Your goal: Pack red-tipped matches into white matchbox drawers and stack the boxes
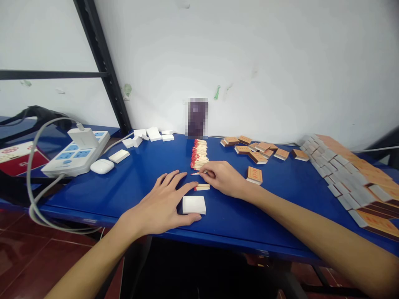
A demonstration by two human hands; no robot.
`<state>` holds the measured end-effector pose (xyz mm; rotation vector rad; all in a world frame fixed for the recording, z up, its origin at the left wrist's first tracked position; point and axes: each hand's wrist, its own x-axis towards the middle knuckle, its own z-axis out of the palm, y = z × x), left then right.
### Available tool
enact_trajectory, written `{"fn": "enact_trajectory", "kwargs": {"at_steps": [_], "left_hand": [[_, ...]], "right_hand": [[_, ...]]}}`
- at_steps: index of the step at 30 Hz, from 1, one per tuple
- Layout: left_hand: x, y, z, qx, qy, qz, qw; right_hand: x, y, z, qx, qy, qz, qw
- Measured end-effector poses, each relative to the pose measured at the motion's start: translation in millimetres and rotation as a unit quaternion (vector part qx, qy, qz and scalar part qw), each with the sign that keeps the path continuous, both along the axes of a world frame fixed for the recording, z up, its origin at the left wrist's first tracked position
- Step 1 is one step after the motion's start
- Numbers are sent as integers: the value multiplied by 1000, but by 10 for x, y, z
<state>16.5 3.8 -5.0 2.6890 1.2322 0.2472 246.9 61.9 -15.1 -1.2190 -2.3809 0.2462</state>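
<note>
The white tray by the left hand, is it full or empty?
Cannot tell. The tray shows only plain white; matches lie beside it on the table.

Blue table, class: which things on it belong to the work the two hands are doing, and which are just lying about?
In use: left hand steadying the white inner tray; right hand pinching a match; match pile; small match bundle; matchbox sleeve.

Lying about: power strip; earbud case; grey cable.

glossy blue table (131,182), wooden matches (199,154), seemingly cardboard matchboxes (254,175)
</note>
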Motion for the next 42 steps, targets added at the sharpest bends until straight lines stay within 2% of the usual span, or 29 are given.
{"fn": "enact_trajectory", "kwargs": {"at_steps": [5, 22, 31, 36, 39, 42], "left_hand": [[-14, 2, -12, -1, 0, -6, 1000], [-10, 2, -10, 0, -9, -5, 1000], [-14, 5, -11, 1, -1, -4, 1000], [-14, 4, -8, 1, 7, -2, 1000], [-15, 4, -10, -2, 4, -4, 1000], [-20, 6, -21, -2, -6, -6, 1000]], "right_hand": [[12, -22, 12, -13, -1, -12, 1000], [50, 31, -31, 5, 26, 12, 1000], [8, 39, -9, -33, 23, -24, 999], [33, -56, 82, -78, 28, -23, 996], [73, -142, 132, -101, 55, -6, 993], [99, -144, 125, -86, 97, -33, 991]]}}
